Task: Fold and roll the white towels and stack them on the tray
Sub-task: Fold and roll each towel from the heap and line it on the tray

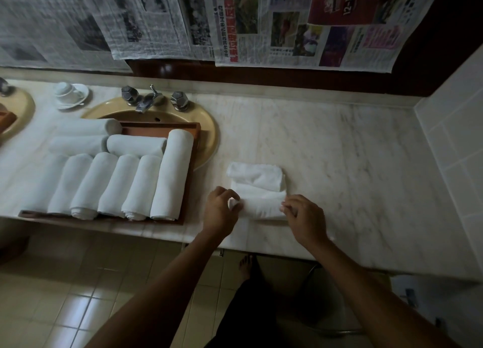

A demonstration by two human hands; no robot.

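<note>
A white towel point(258, 190) lies folded on the marble counter near its front edge, its near end rolled up. My left hand point(220, 211) pinches the left end of that roll. My right hand point(304, 218) pinches the right end. To the left, a brown wooden tray point(194, 136) rests over the sink and holds several rolled white towels point(172, 175), some side by side in front and others lying crosswise behind them.
A yellow sink point(209, 138) with a metal tap point(146, 103) sits under the tray. A white cup on a saucer point(70, 94) stands at the back left. Newspapers point(261, 34) hang on the wall behind. A tiled wall point(454, 128) bounds the counter's right side.
</note>
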